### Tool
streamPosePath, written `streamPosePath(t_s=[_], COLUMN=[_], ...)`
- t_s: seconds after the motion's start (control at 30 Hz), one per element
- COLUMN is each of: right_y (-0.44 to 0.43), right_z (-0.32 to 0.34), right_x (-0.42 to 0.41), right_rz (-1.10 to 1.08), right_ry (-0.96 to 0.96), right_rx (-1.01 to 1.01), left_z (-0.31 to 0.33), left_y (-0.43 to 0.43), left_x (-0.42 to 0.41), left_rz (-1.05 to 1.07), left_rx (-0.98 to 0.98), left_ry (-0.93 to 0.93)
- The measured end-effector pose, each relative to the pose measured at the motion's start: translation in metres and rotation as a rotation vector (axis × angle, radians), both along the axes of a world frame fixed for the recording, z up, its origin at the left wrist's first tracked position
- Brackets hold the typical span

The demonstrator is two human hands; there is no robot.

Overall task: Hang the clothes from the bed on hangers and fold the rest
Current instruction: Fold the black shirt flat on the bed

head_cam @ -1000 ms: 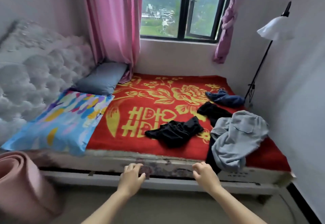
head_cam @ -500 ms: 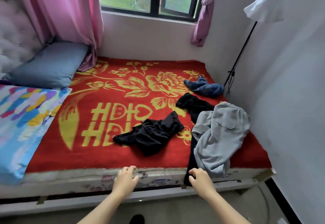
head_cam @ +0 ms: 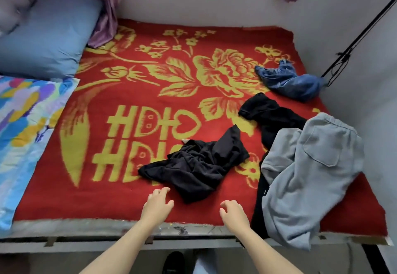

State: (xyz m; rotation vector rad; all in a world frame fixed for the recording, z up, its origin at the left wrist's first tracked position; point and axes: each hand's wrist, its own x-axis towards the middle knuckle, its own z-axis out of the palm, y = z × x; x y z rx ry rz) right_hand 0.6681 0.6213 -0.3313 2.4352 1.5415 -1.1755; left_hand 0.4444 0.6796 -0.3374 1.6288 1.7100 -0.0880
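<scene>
Hands first: the left hand (head_cam: pixel 158 204) and right hand (head_cam: pixel 233 211) float over the near edge of the bed (head_cam: pixel 86 227), fingers loosely bent, holding nothing. At 12 o'clock from them, just beside the left fingertips, lies the black top (head_cam: pixel 197 166), all crumpled. It looks soft, light and floppy, so it should lift easily. I think the best spot to pinch is the shoulders, once found. The grey pants (head_cam: pixel 305 179) hang off the edge at 3 o'clock and look thicker and heavier. More black cloth (head_cam: pixel 272 117) and blue cloth (head_cam: pixel 290 80) sit at 1 o'clock.
</scene>
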Motion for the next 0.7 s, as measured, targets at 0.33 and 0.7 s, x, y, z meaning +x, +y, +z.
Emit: streamPosePath(t_s=[0.33, 0.7], right_y=[0.114, 0.173], right_z=[-0.076, -0.127], right_x=[0.01, 0.02], right_rz=[0.222, 0.55], right_ry=[-0.044, -0.094], right_rx=[0.032, -0.019], left_z=[-0.05, -0.102], left_y=[0.062, 0.103], left_x=[0.053, 0.073], left_rz=[0.062, -0.098], left_rx=[-0.034, -0.064], left_ry=[0.02, 0.39])
